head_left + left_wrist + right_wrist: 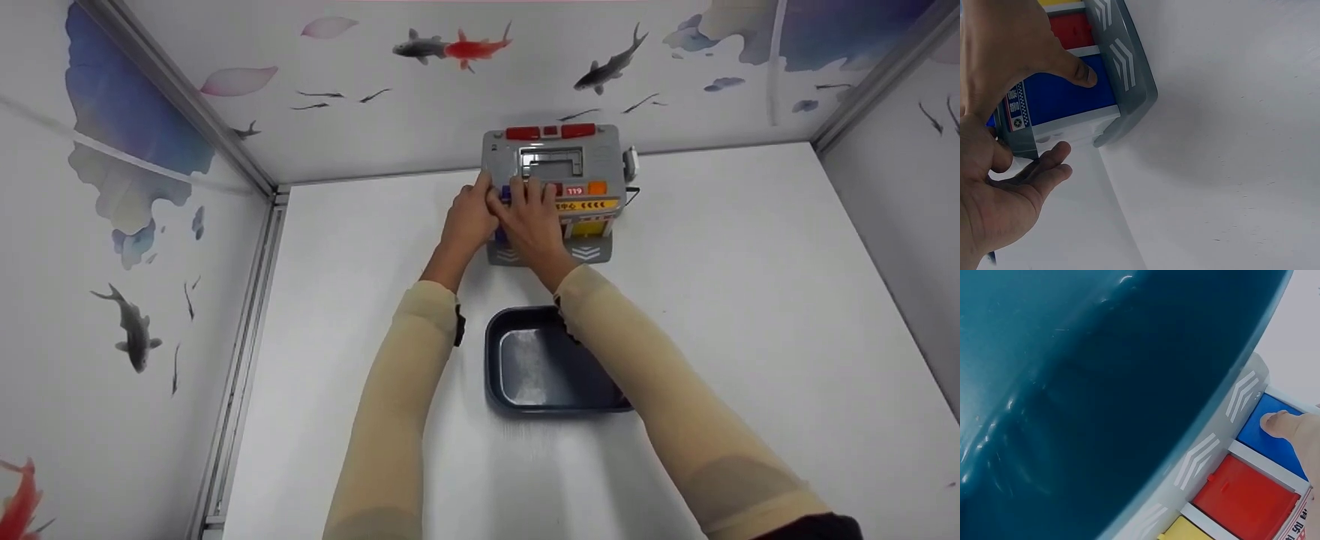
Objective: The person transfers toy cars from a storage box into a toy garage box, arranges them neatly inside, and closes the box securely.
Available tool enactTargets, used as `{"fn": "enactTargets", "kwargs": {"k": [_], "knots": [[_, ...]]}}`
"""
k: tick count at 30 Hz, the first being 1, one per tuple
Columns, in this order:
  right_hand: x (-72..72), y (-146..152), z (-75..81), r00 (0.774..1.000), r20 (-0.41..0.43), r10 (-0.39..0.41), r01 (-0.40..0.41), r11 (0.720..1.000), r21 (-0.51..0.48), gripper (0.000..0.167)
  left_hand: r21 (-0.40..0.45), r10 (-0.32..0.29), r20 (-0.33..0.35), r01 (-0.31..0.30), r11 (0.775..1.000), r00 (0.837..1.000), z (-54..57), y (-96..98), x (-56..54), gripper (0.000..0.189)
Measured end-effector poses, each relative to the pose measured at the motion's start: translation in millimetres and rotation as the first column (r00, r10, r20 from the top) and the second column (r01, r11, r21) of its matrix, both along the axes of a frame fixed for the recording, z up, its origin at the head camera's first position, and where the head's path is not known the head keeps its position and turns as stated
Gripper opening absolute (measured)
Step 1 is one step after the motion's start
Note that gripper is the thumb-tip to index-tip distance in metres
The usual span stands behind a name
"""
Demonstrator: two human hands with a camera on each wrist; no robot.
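A grey toy garage [551,154] with red and orange roof pieces and a "119" label stands against the back wall. My right hand [534,221] holds its front left part, the fingers over the upper edge. In the right wrist view, the right thumb [1280,423] rests on the blue door [1272,436]. Beside it are a red door [1244,498] and a yellow door [1185,530]. My left hand [469,221] is at the toy's left side; in the left wrist view, its lower fingers [1053,169] are loosely bent near the side wall. Its fingertip contact is partly hidden.
A dark blue plastic basin [495,367] sits on the white table [360,247] before the toy, partly under my right forearm. White panels with painted fish [607,67] enclose the back and sides. A light grey handset-like piece [631,163] is on the toy's right side.
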State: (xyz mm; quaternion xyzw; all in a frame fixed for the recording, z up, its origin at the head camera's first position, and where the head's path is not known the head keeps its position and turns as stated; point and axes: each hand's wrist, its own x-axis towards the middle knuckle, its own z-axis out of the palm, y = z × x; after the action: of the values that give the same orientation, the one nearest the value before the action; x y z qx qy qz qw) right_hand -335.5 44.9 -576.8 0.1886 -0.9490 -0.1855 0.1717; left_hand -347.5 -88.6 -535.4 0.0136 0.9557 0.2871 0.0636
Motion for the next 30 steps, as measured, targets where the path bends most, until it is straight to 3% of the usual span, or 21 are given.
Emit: {"fn": "enactTargets", "kwargs": {"k": [6,19,26,30], "knots": [[1.5,-1.5,-2.3,0.997,-0.073,-0.008,0.007,1.000,-0.016,0.040,0.001,-0.016,-0.023,0.016,1.000,1.000,-2.0,0.2,2.5,0.028],[4.6,-3.6,-6.1,0.999,0.003,-0.034,0.034,0.999,0.031,0.064,0.034,-0.008,-0.001,0.008,0.999,1.000,-6.4,-0.1,5.3,0.032],[3.3,-5.0,-3.7,0.999,-0.024,-0.026,0.026,1.000,-0.004,0.057,0.029,-0.005,-0.010,0.005,1.000,1.000,-3.6,-1.2,2.7,0.033],[3.3,-5.1,-0.4,1.000,0.000,-0.021,0.021,0.999,-0.026,0.061,0.032,-0.008,-0.011,0.008,0.999,1.000,-2.8,-1.8,1.2,0.032]]}}
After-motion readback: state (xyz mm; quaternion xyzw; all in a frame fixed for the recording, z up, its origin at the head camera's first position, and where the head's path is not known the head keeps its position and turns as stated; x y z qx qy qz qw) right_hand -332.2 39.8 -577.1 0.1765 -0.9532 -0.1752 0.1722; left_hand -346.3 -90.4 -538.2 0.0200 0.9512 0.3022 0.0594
